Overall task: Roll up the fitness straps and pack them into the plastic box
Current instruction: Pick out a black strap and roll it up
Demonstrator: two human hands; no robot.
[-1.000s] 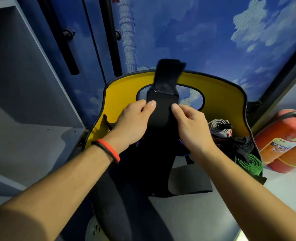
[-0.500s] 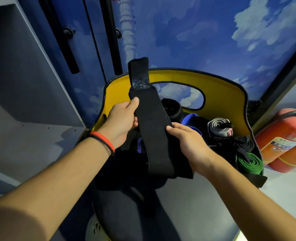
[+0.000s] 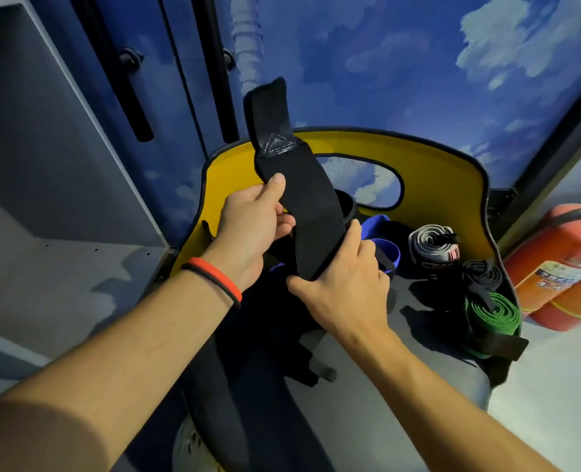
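Observation:
A wide black fitness strap [image 3: 302, 199] stands upright over the yellow-walled box [image 3: 432, 172], its tip with a grey triangle patch pointing up. My left hand [image 3: 251, 229] pinches the strap's left edge with thumb on top. My right hand [image 3: 343, 284] grips the strap's lower end between thumb and fingers. Inside the box at the right lie a grey rolled strap [image 3: 432, 247], a black rolled strap [image 3: 483, 274] and a green rolled strap [image 3: 493, 315]. A blue strap [image 3: 384, 247] lies behind my right hand.
A red fire extinguisher [image 3: 561, 267] lies to the right of the box. A grey cabinet shelf [image 3: 54, 267] is on the left. Blue doors with black handles [image 3: 136, 93] and a sky mural rise behind. More black fabric [image 3: 248, 386] hangs below my hands.
The strap has been shortened from below: my right hand moved up and left along it to its lower end. My left hand shifted left and kept its pinch near the top.

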